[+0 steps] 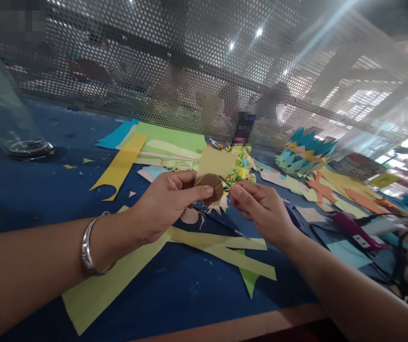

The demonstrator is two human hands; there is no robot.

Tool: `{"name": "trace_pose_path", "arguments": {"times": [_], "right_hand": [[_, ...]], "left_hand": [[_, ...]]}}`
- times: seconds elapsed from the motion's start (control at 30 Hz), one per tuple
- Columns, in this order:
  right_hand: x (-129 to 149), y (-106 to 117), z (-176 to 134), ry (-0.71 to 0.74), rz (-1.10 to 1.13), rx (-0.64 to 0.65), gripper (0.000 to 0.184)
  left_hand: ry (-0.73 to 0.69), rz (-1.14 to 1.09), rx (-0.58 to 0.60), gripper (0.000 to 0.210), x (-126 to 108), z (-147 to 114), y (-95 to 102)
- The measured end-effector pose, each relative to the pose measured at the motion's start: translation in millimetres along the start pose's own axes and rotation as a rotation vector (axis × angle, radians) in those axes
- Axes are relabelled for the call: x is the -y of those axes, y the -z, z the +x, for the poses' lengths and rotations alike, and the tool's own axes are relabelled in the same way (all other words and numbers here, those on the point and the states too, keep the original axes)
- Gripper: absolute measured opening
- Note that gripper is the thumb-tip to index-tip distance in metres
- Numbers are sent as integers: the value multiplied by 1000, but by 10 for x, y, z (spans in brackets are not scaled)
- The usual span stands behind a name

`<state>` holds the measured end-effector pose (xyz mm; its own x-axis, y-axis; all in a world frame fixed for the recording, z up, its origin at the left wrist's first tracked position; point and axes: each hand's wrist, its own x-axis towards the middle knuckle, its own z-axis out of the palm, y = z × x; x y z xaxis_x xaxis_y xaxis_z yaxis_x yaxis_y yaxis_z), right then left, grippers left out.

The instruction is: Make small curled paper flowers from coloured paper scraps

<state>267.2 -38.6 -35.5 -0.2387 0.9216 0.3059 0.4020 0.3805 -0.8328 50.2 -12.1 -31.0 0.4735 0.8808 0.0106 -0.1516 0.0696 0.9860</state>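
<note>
My left hand [170,197], with a silver bangle at its wrist, pinches a brown round disc [213,186] between thumb and fingers. Pale yellow paper [216,161] stands up directly behind the disc and seems gripped together with it. My right hand [260,206] is closed, thumb against fingers, at the disc's right side. From its fingertips a thin dark pointed tool [226,182] reaches to the disc's edge; its kind cannot be made out. Below both hands lie pale yellow strips [225,249] and a larger pale green sheet [107,280] on the blue table [189,294].
A clear glass container [29,147] stands at the left. Coloured sheets [175,135] and a notched yellow strip [121,164] lie beyond my left hand. Paper scraps [241,166] pile up behind the disc. At the right are a blue paper crown [307,149], a purple power strip [360,232] and cables.
</note>
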Motion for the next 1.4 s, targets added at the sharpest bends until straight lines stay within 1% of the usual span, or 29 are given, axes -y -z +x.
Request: {"name": "trace_pose_path", "arguments": {"times": [0.17, 0.43, 0.8, 0.97, 1.07, 1.27, 1.4], "right_hand": [[-3, -4, 3, 12, -7, 0, 40], [-14, 3, -3, -8, -3, 9, 41], [-2, -3, -5, -1, -14, 1, 42], [2, 10, -5, -3, -16, 9, 41], [-2, 13, -5, -12, -17, 10, 41], [-8, 20, -10, -16, -18, 19, 42], [3, 20, -5, -22, -15, 16, 43]], "left_hand": [[13, -14, 4, 25, -4, -12, -12], [8, -36, 3, 23, -5, 4, -16], [5, -1, 33, 26, 14, -7, 0], [20, -1, 16, 26, -11, -14, -8], [-4, 13, 27, 27, -14, -13, -1], [-14, 8, 21, 18, -26, 2, -1], [-17, -11, 24, 19, -28, -1, -3]]}}
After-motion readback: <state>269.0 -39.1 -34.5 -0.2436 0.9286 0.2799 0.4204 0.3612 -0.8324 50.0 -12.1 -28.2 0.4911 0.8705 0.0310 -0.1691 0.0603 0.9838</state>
